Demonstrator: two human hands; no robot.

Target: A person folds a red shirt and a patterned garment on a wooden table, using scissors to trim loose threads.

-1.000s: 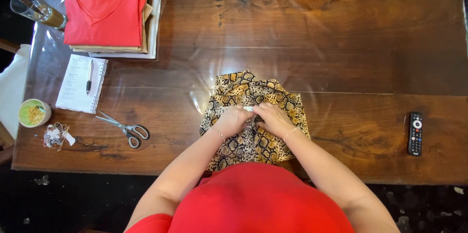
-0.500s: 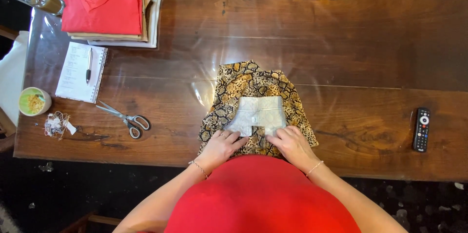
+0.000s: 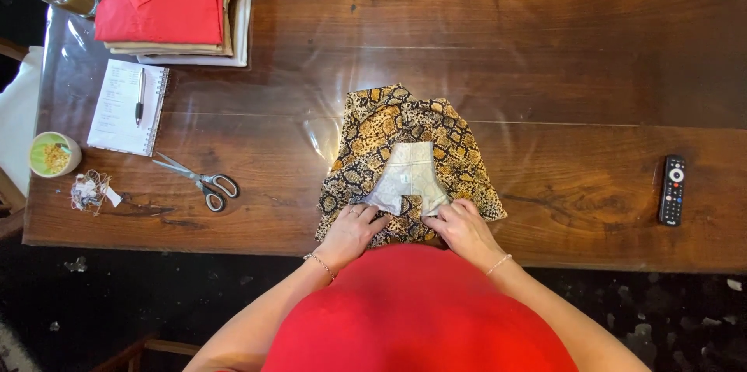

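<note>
The left hand (image 3: 352,229) and right hand (image 3: 464,226) each pinch a lower corner of a pale turned-back flap (image 3: 408,177), fingers curled closed on the cloth. That flap belongs to a snake-print garment (image 3: 397,127) lying near the front edge of the dark wooden desk (image 3: 545,68). Further left lie scissors (image 3: 204,183), a notebook (image 3: 124,111) with a pen (image 3: 139,100), a small cup (image 3: 53,156) and folded clothes (image 3: 167,2); a remote (image 3: 671,190) lies well apart on the right
</note>
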